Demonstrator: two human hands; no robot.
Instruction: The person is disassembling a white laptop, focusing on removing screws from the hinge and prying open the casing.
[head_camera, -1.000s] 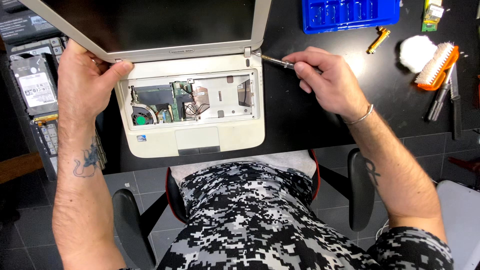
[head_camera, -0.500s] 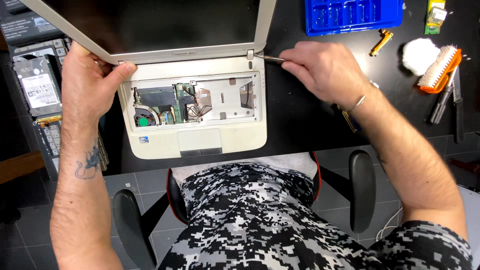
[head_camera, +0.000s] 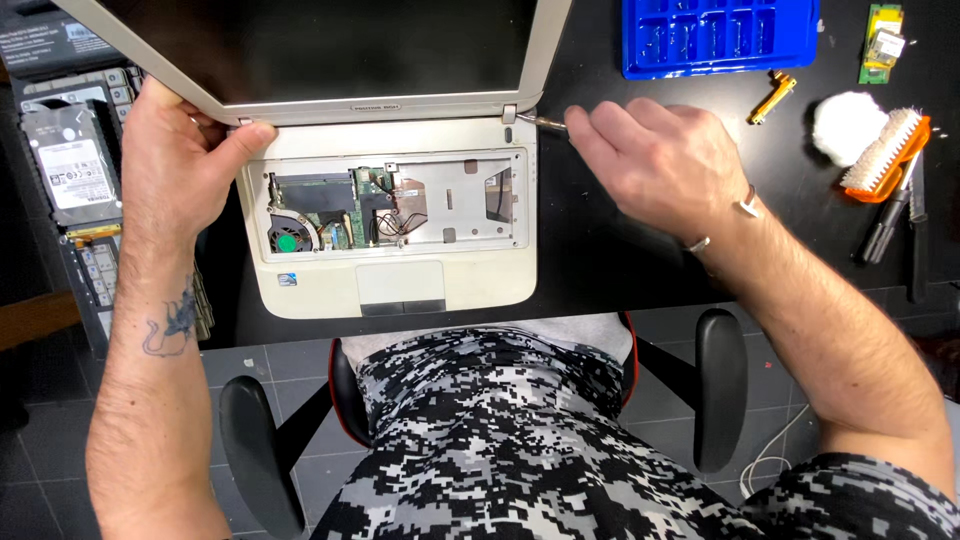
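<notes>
A small white laptop (head_camera: 300, 290) lies open on the black desk, its keyboard removed so the fan, board and wires show. My left hand (head_camera: 185, 160) grips the laptop's left hinge corner, thumb on the base. My right hand (head_camera: 665, 165) holds a thin metal screwdriver (head_camera: 545, 123) whose tip points at the right hinge of the lid (head_camera: 350, 45).
A hard drive (head_camera: 70, 170) and a removed keyboard lie at the far left. A blue parts tray (head_camera: 720, 35) sits at the top right, with a small circuit board (head_camera: 880, 40), a white pad (head_camera: 845, 125), an orange brush (head_camera: 890, 155) and dark tools (head_camera: 895, 215) beside it. Chair armrests (head_camera: 720, 390) flank my lap.
My right hand has moved left with the screwdriver, bringing its tip up to the laptop's right hinge. My left hand has stayed on the left corner.
</notes>
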